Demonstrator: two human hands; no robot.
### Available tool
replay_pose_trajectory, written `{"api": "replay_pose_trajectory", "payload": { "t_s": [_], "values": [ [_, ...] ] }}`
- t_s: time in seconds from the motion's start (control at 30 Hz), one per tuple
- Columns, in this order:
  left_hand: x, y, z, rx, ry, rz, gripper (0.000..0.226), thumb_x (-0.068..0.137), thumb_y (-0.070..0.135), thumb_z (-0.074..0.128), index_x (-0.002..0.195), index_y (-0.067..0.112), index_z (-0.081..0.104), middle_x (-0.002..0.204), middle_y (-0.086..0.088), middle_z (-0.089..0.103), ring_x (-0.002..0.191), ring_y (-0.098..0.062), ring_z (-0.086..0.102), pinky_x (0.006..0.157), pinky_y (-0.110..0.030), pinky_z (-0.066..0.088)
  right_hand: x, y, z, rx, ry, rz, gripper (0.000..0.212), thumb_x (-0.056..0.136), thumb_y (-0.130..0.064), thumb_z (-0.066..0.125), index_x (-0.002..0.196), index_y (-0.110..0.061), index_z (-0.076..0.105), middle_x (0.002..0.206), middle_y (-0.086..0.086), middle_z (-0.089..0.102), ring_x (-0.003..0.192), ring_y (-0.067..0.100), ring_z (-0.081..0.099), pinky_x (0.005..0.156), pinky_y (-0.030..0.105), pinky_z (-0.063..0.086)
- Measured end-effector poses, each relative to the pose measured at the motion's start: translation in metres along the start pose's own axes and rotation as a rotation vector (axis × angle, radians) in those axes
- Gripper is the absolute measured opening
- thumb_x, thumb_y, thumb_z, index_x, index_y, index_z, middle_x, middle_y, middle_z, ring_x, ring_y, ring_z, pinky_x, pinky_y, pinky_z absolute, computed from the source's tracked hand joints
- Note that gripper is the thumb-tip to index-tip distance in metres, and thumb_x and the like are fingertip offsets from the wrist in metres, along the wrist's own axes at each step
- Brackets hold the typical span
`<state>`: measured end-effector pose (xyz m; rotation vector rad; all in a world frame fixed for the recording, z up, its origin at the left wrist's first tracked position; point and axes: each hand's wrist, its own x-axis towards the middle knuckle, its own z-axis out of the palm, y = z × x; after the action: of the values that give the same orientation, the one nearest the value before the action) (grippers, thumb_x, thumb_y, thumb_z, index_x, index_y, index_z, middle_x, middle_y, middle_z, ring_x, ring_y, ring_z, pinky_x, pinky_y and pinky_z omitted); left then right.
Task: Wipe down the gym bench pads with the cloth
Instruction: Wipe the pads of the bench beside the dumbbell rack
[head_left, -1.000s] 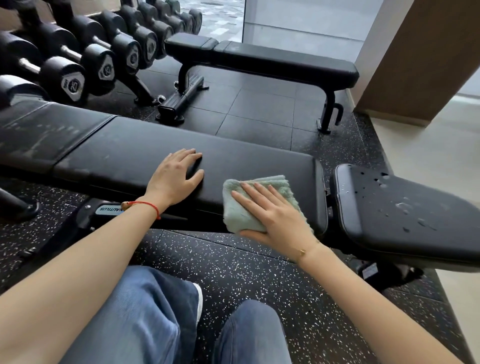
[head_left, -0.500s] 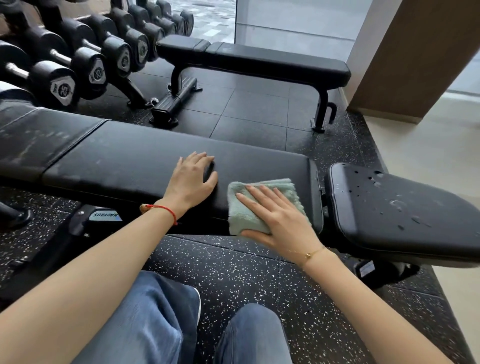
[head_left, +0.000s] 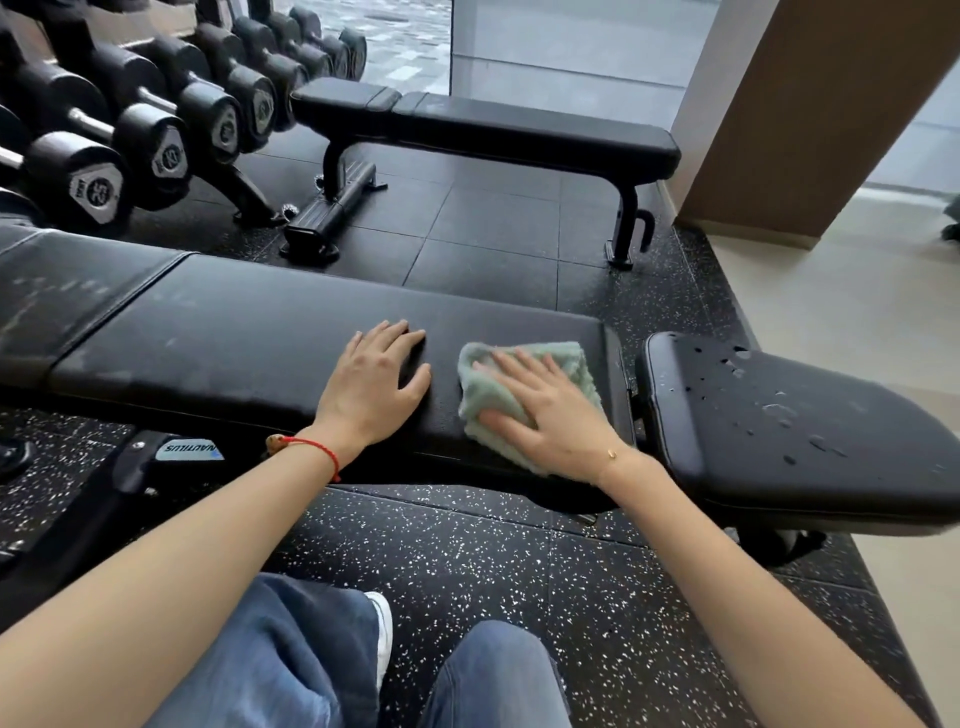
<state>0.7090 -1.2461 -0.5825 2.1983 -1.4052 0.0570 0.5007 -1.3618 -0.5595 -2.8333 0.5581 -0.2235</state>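
Note:
A long black bench back pad (head_left: 249, 332) lies across the view in front of me. My right hand (head_left: 550, 410) presses flat on a folded pale green cloth (head_left: 576, 364) at the pad's right end, fingers straight. My left hand (head_left: 371, 384) rests flat on the pad just left of the cloth, a small gap between them. Right of a narrow gap sits the seat pad (head_left: 789, 436), black, with water drops on its top. A dusty-looking headrest pad (head_left: 67, 291) continues to the left.
A second black bench (head_left: 519, 130) stands behind, across the tiled floor. A rack of dumbbells (head_left: 150, 140) fills the upper left. A brown pillar (head_left: 810, 114) rises at the upper right. My knees in jeans (head_left: 291, 665) are below, over speckled rubber floor (head_left: 519, 561).
My right hand has slid the cloth a little away from me, up from the pad's near edge onto its top. The left hand stays flat beside it. The camera shifted slightly.

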Motion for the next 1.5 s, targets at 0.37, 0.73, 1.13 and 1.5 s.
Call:
{"api": "replay_pose_trajectory", "payload": {
  "t_s": [0.37, 0.73, 1.13, 1.5],
  "values": [
    [0.001, 0.001, 0.002, 0.024, 0.033, -0.015, 0.049, 0.093, 0.037, 0.053, 0.139, 0.020, 0.052, 0.150, -0.003, 0.045, 0.142, -0.020, 0.033, 0.121, -0.040, 0.018, 0.065, 0.049, -0.011, -0.092, -0.003, 0.286, 0.066, 0.099, -0.055, 0.036, 0.155, -0.024, 0.017, 0.163, 0.002, 0.012, 0.150, 0.024, 0.008, 0.121, 0.038, 0.000],
    [0.001, 0.000, 0.004, 0.042, 0.012, -0.014, 0.049, 0.093, 0.037, 0.052, 0.139, 0.020, 0.051, 0.150, -0.005, 0.044, 0.142, -0.021, 0.033, 0.120, -0.042, 0.018, -0.017, 0.044, -0.017, 0.074, -0.038, 0.028, 0.067, 0.095, -0.059, 0.042, 0.151, -0.033, 0.017, 0.161, -0.009, 0.015, 0.150, 0.013, 0.007, 0.121, 0.028, -0.003],
    [-0.001, -0.019, -0.026, 0.040, -0.059, 0.022, 0.059, 0.084, 0.047, 0.043, 0.132, 0.016, 0.058, 0.142, -0.008, 0.053, 0.135, -0.025, 0.044, 0.115, -0.041, 0.030, -0.058, 0.002, 0.002, -0.198, 0.000, -0.154, 0.075, 0.093, -0.069, 0.035, 0.155, -0.034, 0.012, 0.163, -0.006, 0.010, 0.151, 0.020, 0.005, 0.123, 0.042, 0.005],
    [-0.003, -0.062, -0.039, 0.056, 0.031, -0.135, 0.047, 0.094, 0.030, 0.055, 0.138, 0.012, 0.053, 0.147, -0.011, 0.047, 0.139, -0.025, 0.038, 0.118, -0.041, 0.025, 0.000, -0.050, 0.033, -0.239, 0.096, -0.287, 0.079, 0.090, -0.061, 0.052, 0.154, -0.025, 0.025, 0.160, 0.001, 0.025, 0.148, 0.026, 0.022, 0.122, 0.044, 0.015]
  ]
}}
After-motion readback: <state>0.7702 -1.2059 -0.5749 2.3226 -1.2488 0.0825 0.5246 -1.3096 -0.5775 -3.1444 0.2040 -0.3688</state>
